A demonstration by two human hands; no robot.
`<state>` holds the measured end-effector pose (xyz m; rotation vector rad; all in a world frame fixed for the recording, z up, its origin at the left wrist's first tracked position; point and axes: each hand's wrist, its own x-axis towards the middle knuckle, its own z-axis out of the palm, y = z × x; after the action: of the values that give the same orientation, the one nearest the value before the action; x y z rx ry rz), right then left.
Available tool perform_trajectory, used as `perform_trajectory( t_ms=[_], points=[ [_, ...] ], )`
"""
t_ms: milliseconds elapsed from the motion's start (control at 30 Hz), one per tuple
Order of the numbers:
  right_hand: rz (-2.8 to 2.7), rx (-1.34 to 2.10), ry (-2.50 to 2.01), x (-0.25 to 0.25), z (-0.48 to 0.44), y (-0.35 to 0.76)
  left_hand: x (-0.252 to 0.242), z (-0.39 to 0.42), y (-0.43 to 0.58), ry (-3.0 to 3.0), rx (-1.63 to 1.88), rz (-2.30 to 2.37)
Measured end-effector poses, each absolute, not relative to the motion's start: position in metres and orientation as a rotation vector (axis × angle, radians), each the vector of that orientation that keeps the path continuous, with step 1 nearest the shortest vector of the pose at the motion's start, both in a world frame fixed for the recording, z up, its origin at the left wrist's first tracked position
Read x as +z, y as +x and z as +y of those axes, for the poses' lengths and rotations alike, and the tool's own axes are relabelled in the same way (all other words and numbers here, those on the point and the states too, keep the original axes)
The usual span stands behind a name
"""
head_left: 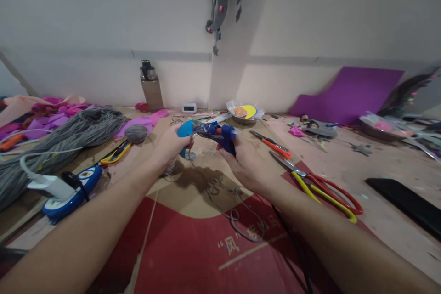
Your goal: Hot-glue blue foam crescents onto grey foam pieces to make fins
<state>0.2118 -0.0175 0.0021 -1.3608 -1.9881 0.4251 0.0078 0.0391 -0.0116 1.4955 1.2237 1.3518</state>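
In head view, clamped right hand (243, 158) round blue hot-glue gun (225, 136); pinched blue piece (185, 128) in left hand (168, 148), just by its front end. Looked midway in gluing: saw no finished joint, only grey yarn (253, 240) loose below right hand. Read “风” on red cardboard (179, 257) below both; found other characters unclear, no brand.

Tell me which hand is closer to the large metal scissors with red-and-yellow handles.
Right. The right hand, gripping a blue plastic glue gun, is just left of the scissors; the left hand, holding a flat bright-blue piece, is farther left.
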Motion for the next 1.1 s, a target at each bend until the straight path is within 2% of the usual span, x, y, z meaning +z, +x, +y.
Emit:
perform_trajectory(
  t_ms=[333, 1100],
  points=[
    [-2.043, 0.384, -1.44, 0.002, -0.018, 0.211, -0.008, 0.04, 0.004, 1.565, 1.44, 1.335],
    [-2.053, 0.323, -1.463, 0.004, -0.02, 0.209, 0.001, 0.036, 0.004, 1.895, 1.199, 1.536]
  ],
)
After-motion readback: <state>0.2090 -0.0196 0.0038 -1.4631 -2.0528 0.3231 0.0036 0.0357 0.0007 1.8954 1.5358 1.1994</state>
